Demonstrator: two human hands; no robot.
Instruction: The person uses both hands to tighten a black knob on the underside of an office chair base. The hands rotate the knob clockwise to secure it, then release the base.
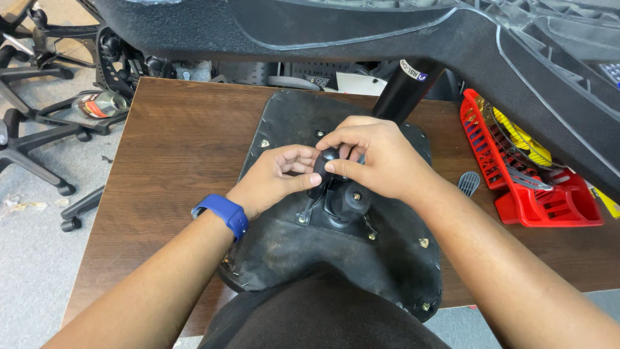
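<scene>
An upturned black chair seat (290,245) lies on the brown wooden table (174,148), its metal mechanism plate (345,207) bolted in the middle. A small black ribbed knob (323,163) sits at the top of that plate. My right hand (378,158) pinches the knob between thumb and forefinger. My left hand (278,178), with a blue wristband (223,213), presses its thumb against the knob's underside and curls its fingers beside it. A black gas cylinder (403,90) rises behind my right hand.
A red plastic rack (536,194) with yellow and black parts lies at the table's right. A small grey slotted piece (469,183) rests beside it. A large black chair shell (387,32) overhangs the far edge. Black chair bases (39,129) stand on the floor at left.
</scene>
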